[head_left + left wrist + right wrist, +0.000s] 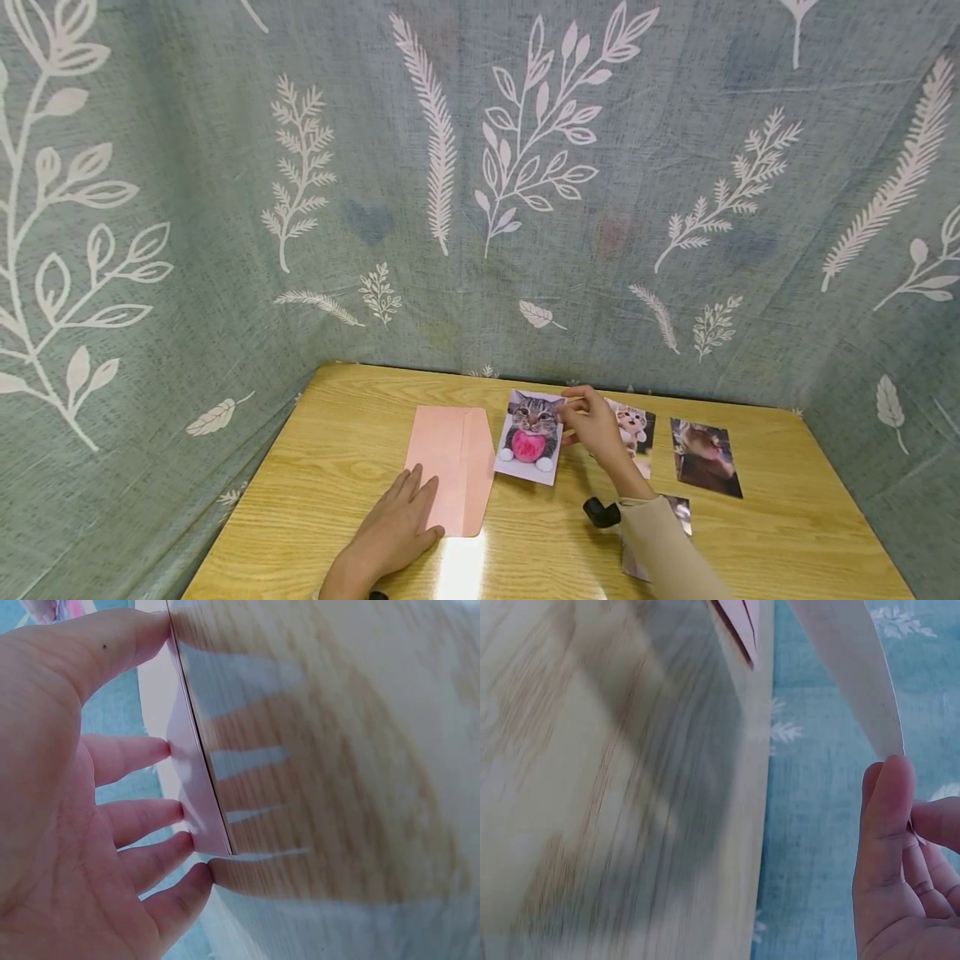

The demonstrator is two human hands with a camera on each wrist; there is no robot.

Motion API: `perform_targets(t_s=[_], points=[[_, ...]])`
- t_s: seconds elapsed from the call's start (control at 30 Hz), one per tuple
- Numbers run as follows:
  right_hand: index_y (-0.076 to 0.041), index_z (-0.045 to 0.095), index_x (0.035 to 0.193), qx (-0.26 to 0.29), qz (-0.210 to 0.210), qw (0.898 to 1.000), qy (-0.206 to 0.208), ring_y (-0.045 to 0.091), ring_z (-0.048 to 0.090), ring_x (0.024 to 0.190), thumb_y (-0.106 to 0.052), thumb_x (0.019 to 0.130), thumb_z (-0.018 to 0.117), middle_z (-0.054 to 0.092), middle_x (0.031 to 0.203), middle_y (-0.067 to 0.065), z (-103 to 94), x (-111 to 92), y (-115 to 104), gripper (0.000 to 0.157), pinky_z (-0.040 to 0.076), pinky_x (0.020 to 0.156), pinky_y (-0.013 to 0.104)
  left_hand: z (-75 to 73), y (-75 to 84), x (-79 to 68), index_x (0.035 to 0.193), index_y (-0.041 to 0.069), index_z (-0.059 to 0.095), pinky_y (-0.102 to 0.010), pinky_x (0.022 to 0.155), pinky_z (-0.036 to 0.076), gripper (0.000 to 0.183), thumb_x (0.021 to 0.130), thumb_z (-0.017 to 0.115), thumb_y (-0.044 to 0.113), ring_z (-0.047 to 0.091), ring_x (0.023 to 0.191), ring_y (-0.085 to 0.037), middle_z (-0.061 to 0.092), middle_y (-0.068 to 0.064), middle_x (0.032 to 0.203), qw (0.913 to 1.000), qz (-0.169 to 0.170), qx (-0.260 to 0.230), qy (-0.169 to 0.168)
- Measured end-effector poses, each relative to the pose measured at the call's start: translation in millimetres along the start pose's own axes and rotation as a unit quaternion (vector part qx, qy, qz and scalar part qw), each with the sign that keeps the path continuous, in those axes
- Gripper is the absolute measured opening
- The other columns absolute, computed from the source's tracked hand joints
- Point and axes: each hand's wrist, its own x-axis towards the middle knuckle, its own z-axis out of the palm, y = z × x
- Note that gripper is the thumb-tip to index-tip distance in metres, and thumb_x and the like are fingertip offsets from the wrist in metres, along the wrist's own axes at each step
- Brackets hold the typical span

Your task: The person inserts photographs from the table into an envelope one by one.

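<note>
The beige sleeve (663,537) of the right arm is nearest the camera, to the lower right of the pink envelope (438,433), and partly covers one photo card (680,510). A blue-green cloth (360,133) with white leaf prints rises behind the envelope. The wood-grain table (352,417) supports the envelope, whose flap extends toward its right side; its contents cannot be determined. The left hand (397,521) rests on the envelope's lower left portion, fingers spread and extended, grasping nothing. The right hand (596,425) is to the right of the envelope and pinches the cat card (528,437) by its right edge. This card is raised from the table, just beside the envelope's flap: gray tabby, white paws, pink heart, pale background, white reverse. Farther right of the envelope are a kitten card (637,425) behind the right hand and a dark brown card (707,457).
</note>
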Motion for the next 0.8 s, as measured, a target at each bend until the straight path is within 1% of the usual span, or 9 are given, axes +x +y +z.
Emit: perform_targets(t_s=[0.13, 0.43, 0.53, 0.77, 0.8], points=[[-0.003, 0.050, 0.120, 0.010, 0.003, 1.000, -0.008, 0.033, 0.063, 0.072, -0.011, 0.088, 0.063, 0.060, 0.096, 0.022, 9.9, 1, 1, 0.036, 0.051, 0.057, 0.054, 0.6, -0.7, 0.4, 0.142, 0.006, 0.035, -0.054, 0.104, 0.022, 0.073, 0.086, 0.058, 0.048, 0.018, 0.133, -0.041, 0.020, -0.025, 0.147, 1.0000, -0.001, 0.005, -0.001], [-0.006, 0.054, 0.114, 0.016, 0.003, 1.000, -0.013, 0.030, 0.063, 0.067, -0.007, 0.087, 0.063, 0.061, 0.088, 0.017, 28.3, 3, 5, 0.029, 0.051, 0.054, 0.054, 1.4, -0.3, -0.2, 0.142, 0.007, 0.036, -0.054, 0.104, 0.021, 0.072, 0.086, 0.057, 0.048, 0.017, 0.134, -0.041, 0.020, -0.024, 0.147, 1.0000, -0.007, 0.007, 0.001], [-0.005, 0.054, 0.115, 0.012, 0.000, 1.000, -0.018, 0.030, 0.064, 0.067, -0.007, 0.087, 0.063, 0.061, 0.087, 0.016, 32.0, 3, 7, 0.029, 0.051, 0.054, 0.053, 2.3, -0.2, -0.3, 0.142, 0.008, 0.035, -0.054, 0.104, 0.020, 0.072, 0.087, 0.056, 0.049, 0.015, 0.134, -0.041, 0.020, -0.023, 0.147, 0.9999, -0.010, 0.014, 0.000], [-0.003, 0.054, 0.114, 0.003, -0.003, 1.000, -0.017, 0.029, 0.063, 0.065, -0.007, 0.087, 0.062, 0.062, 0.084, 0.016, 39.8, 4, 9, 0.029, 0.052, 0.051, 0.051, 3.4, 1.0, -0.8, 0.144, 0.016, 0.035, -0.064, 0.100, 0.016, 0.071, 0.086, 0.053, 0.054, 0.014, 0.132, -0.046, 0.020, -0.017, 0.149, 0.9988, -0.025, 0.042, 0.003], [-0.001, 0.053, 0.115, 0.001, -0.005, 1.000, -0.017, 0.029, 0.063, 0.064, -0.006, 0.087, 0.062, 0.062, 0.084, 0.016, 40.9, 5, 9, 0.030, 0.052, 0.051, 0.051, 3.5, 1.0, -0.9, 0.144, 0.017, 0.034, -0.064, 0.100, 0.016, 0.071, 0.086, 0.053, 0.055, 0.014, 0.132, -0.047, 0.020, -0.017, 0.149, 0.9987, -0.026, 0.043, 0.004]])
